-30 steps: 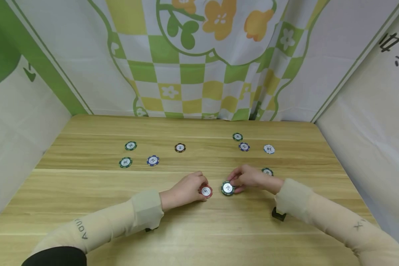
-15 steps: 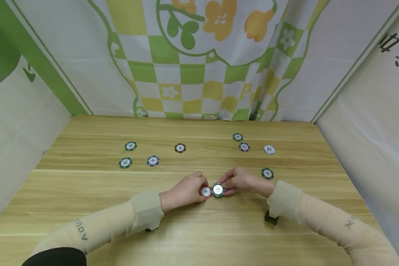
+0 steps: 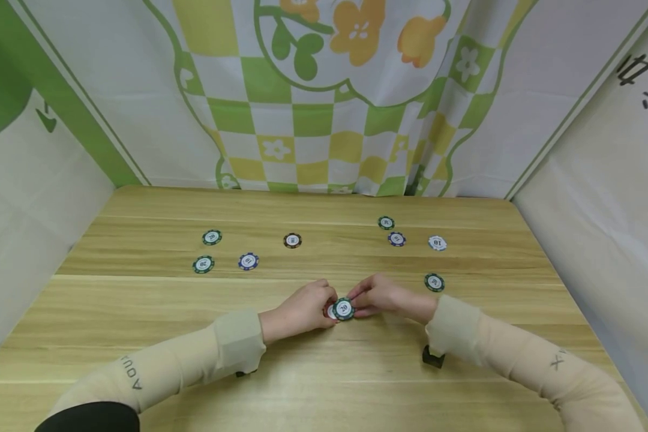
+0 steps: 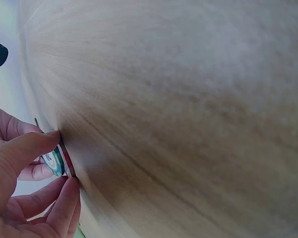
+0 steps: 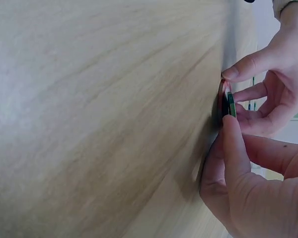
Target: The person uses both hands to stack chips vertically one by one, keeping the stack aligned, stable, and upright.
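My left hand [image 3: 304,305] grips a red poker chip [image 3: 329,311] at its edges, low at the middle of the wooden table [image 3: 324,384]. From the right, my right hand [image 3: 390,296] pinches a green poker chip [image 3: 344,308] marked 20. That green chip overlaps the right part of the red one in the head view and covers much of its face. In the right wrist view the green chip [image 5: 231,103] is slightly tilted over the red chip [image 5: 221,97], which lies against the table. Thumb and fingers span the red chip's rim [image 4: 68,162] in the left wrist view.
At the left lie two green chips [image 3: 212,237] and a blue chip [image 3: 248,261]. A black chip [image 3: 293,240] is at the middle back. Toward the right are a blue chip [image 3: 396,239], a white chip [image 3: 437,243] and two more green chips [image 3: 434,282]. A patterned curtain [image 3: 313,120] hangs behind.
My right hand has moved left with the green chip, from apart from the red chip to overlapping it. The green chip at the right is now uncovered. My left hand has stayed still.
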Motion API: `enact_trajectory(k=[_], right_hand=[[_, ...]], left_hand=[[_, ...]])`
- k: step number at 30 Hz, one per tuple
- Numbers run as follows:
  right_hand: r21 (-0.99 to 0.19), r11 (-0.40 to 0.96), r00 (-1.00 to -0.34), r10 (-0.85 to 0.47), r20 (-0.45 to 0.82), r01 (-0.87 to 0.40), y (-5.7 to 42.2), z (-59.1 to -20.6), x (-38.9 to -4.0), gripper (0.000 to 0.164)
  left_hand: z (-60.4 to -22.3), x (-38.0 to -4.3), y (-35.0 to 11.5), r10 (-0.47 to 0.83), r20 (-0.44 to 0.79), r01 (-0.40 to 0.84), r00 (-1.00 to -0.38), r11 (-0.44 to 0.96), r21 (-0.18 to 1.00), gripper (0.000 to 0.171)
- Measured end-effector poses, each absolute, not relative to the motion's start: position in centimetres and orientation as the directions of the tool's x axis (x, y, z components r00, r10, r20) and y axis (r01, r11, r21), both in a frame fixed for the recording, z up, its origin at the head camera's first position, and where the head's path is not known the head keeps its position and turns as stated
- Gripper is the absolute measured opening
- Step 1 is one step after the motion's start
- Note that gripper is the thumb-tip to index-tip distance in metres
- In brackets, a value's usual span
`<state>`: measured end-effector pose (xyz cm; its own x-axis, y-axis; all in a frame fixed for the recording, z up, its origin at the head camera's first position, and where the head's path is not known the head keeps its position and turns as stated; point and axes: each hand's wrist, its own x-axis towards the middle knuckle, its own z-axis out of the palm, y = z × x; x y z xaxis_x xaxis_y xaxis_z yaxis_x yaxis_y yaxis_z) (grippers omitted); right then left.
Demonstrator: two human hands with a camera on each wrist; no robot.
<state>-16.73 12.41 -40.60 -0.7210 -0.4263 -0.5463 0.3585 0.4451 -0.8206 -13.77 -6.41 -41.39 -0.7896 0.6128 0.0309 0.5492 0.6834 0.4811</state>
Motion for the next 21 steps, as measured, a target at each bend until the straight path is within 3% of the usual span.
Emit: enact_trajectory(k=[21], right_hand=[[-0.816, 0.541, -0.798, -0.392, -0.457, 0.201, 10.7, -40.7, -15.8, 0.022]], left_hand=[[-41.2, -13.7, -6.2, 0.609, 0.009, 0.543, -0.793, 0.699, 0.466, 0.031]])
